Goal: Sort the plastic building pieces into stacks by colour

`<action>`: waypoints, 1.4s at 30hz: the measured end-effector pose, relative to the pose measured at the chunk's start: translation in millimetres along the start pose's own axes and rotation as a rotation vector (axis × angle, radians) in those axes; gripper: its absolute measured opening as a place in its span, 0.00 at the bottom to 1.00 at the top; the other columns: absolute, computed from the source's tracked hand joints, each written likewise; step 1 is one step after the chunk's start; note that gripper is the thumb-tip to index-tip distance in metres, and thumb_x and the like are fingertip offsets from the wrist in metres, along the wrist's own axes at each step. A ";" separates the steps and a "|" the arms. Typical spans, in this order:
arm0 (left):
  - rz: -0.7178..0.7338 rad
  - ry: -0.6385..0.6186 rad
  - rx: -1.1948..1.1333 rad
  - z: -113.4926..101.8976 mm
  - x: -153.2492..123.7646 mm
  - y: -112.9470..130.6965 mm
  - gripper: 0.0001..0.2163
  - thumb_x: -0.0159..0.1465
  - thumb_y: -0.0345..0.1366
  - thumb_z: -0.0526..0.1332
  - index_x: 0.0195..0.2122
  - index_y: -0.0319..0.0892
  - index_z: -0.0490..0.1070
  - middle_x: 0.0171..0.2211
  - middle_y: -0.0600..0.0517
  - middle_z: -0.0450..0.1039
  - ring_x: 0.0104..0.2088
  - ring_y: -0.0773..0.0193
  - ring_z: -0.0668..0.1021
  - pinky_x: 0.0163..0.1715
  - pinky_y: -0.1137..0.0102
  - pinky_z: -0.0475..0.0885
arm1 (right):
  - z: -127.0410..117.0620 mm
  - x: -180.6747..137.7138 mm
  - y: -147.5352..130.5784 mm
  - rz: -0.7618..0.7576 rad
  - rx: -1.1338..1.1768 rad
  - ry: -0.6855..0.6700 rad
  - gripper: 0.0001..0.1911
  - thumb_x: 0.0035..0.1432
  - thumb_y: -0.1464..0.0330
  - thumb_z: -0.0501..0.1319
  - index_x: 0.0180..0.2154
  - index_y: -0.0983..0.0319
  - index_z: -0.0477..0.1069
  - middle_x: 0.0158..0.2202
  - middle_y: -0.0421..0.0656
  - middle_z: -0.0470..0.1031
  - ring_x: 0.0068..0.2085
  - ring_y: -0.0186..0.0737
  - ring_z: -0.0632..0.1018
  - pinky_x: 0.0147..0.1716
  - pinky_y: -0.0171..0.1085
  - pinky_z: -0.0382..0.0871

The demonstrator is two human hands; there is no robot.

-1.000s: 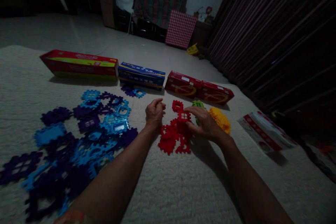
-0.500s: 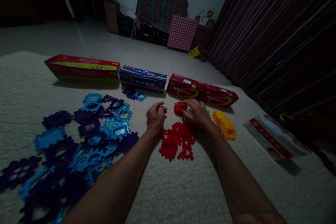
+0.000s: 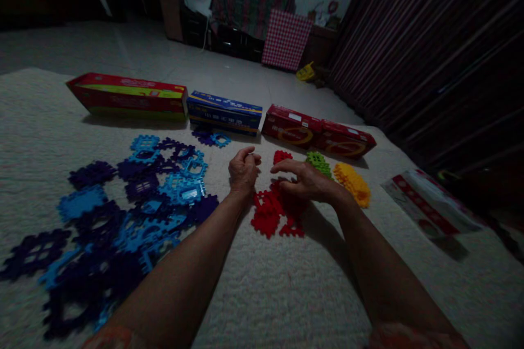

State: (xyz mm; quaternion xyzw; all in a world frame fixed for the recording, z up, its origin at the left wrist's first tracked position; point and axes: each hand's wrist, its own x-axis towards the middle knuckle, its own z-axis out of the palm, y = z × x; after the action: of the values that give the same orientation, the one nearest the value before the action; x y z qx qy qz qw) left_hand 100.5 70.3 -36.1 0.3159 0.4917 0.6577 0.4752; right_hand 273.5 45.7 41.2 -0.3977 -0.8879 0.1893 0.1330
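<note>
My left hand (image 3: 244, 170) rests on the pale quilted mat with its fingers loosely curled; no piece shows in it. To its right, my right hand (image 3: 301, 179) hovers with thumb and fingers apart over a loose heap of red toothed plastic building pieces (image 3: 267, 217), partly hiding them. Just beyond its fingers lies a small stack of red pieces (image 3: 282, 156). A green stack of pieces (image 3: 318, 163) shows behind the right hand, and a yellow stack of pieces (image 3: 352, 183) lies to the right of the wrist.
Purple and light-blue toothed pieces (image 3: 151, 207) spread across the left of the mat (image 3: 254, 294). Along the back stand a long red-and-yellow box (image 3: 133, 99), a blue box (image 3: 224, 113) and two dark red boxes (image 3: 292, 126). A clear-and-red package (image 3: 434, 207) lies at the right.
My right hand has come back from the small red stack toward me, its fingers spreading, and the green stack shows more. The left hand stays in place. The view has shifted slightly.
</note>
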 end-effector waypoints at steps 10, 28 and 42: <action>-0.007 0.002 -0.016 2.1 -0.5 2.9 0.15 0.53 0.33 0.58 0.41 0.40 0.76 0.27 0.53 0.76 0.23 0.67 0.75 0.19 0.76 0.67 | 5.3 -9.6 -18.8 0.063 -0.089 -0.244 0.26 0.54 0.76 0.61 0.56 0.62 0.71 0.54 0.50 0.76 0.52 0.47 0.77 0.55 0.45 0.70; -0.018 0.082 -0.098 3.4 -2.6 9.5 0.15 0.53 0.32 0.56 0.40 0.40 0.75 0.27 0.52 0.76 0.27 0.65 0.78 0.20 0.76 0.67 | 25.8 -1.0 1.8 -0.137 0.132 0.204 0.13 0.52 0.74 0.60 0.41 0.59 0.72 0.48 0.48 0.77 0.49 0.45 0.78 0.50 0.45 0.73; -0.006 0.061 -0.069 2.8 -0.7 6.8 0.15 0.52 0.32 0.56 0.40 0.40 0.76 0.27 0.52 0.76 0.26 0.66 0.78 0.20 0.76 0.67 | 25.1 -4.7 -0.6 -0.015 -0.007 -0.006 0.08 0.52 0.73 0.62 0.38 0.59 0.70 0.42 0.44 0.75 0.39 0.40 0.74 0.42 0.39 0.69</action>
State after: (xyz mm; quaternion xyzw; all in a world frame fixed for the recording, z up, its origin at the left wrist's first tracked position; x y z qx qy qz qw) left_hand 101.0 70.2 -28.8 0.2774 0.4842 0.6821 0.4726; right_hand 266.4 36.0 18.6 -0.3912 -0.8917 0.1865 0.1305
